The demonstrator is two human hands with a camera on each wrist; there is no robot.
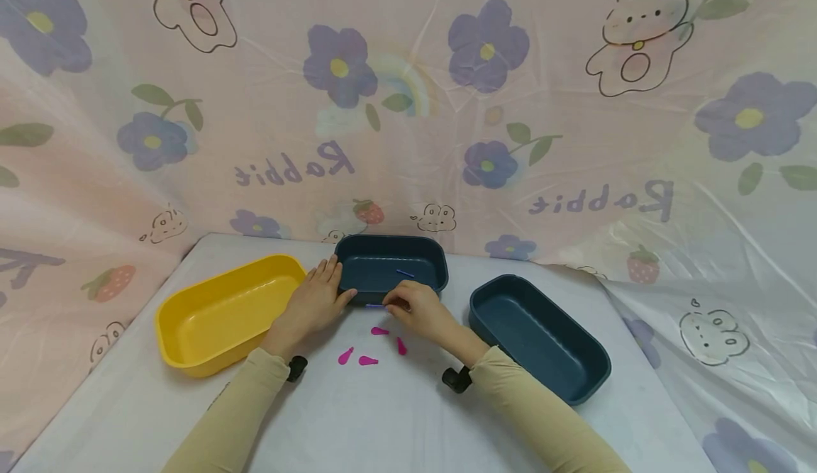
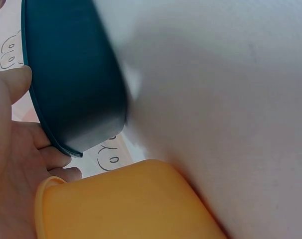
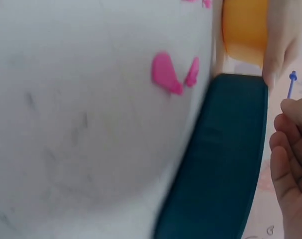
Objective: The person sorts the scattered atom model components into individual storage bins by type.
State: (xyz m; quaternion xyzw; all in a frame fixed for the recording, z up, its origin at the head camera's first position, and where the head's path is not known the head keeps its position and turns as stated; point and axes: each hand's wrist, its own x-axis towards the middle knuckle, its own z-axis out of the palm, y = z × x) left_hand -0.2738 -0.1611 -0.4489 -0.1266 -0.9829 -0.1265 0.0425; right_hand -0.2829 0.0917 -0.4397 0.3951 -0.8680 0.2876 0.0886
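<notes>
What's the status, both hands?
Right hand pinching blue stick near middle tray. Left hand touching tray rim. Second stick inside tray. No visible obstruction.

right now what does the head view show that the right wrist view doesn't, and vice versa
Head only: the dark tray at the right and a blue stick inside the middle tray.
Right wrist only: a clear knob on the held stick.
Both: left hand, right hand, pink pieces, yellow tray, middle tray, held stick.
</notes>
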